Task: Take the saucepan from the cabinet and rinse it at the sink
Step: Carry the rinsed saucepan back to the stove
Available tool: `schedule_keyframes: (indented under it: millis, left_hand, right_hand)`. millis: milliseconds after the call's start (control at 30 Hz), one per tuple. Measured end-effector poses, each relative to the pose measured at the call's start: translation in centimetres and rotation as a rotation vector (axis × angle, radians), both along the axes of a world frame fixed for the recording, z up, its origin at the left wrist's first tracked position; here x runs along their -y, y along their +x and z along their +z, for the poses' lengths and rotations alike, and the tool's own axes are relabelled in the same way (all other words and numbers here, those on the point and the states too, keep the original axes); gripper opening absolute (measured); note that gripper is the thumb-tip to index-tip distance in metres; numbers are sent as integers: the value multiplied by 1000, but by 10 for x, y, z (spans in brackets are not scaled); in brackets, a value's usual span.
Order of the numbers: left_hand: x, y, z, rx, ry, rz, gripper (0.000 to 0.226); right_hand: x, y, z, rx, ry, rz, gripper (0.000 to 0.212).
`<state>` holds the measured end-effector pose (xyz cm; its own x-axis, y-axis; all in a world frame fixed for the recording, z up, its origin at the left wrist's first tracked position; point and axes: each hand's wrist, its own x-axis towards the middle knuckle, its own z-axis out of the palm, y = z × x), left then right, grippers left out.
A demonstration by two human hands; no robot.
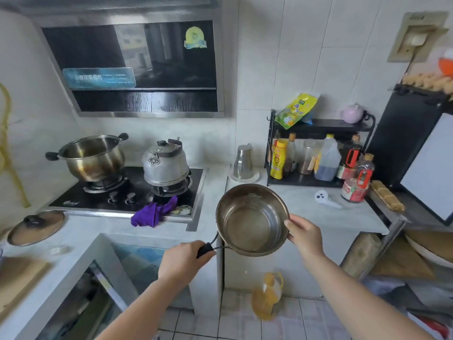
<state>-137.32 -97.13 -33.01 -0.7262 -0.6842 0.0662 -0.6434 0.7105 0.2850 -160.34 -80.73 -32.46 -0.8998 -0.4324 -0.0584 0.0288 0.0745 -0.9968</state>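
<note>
The worktop (306,200) runs across the view with the stove (127,190) at about ten o'clock from the hands, carrying a stockpot (92,158) and a kettle (166,163), and a bottle rack (318,155) at about one o'clock. No sink shows anywhere in this view, so the carry ahead most likely calls for a turn of the body. The saucepan (252,219) is held in the air in front of the worktop edge, above the floor, clear of everything, and tilted so that its open mouth faces up and toward the camera; the bowl looks empty. Its long axis runs from the black handle at about seven o'clock to the far rim at about one o'clock, so the pan points away and to the right. The left hand (183,261) is closed around the handle at the near, low end. The right hand (305,235) is closed on the rim at about three o'clock of the bowl, thumb over the edge and fingers behind the wall. Both hands touch the pan, one at each end of a line crossing the bowl; the left carries the lever end and, in my judgement, will steer the tilt under a tap.
</note>
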Motion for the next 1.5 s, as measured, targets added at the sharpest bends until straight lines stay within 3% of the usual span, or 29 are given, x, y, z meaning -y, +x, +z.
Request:
schedule_keyframes:
  millis: [167, 333, 600, 1000, 1500]
  left_hand:
    - [60, -80, -20, 20, 15, 19, 45]
    - [121, -159, -24, 70, 67, 45, 45]
    - [185, -235, -51, 131, 118, 43, 43]
    - [246, -282, -94, 228, 309, -6, 32]
    - [280, -300, -120, 257, 353, -60, 34]
  right_hand:
    - [75, -87, -13, 27, -16, 8, 31]
    - [139, -172, -31, 107, -7, 21, 18]
    - [203, -245, -74, 223, 45, -60, 23]
    - [241, -281, -135, 318, 172, -133, 20]
    - [261, -282, -154, 284, 236, -203, 17]
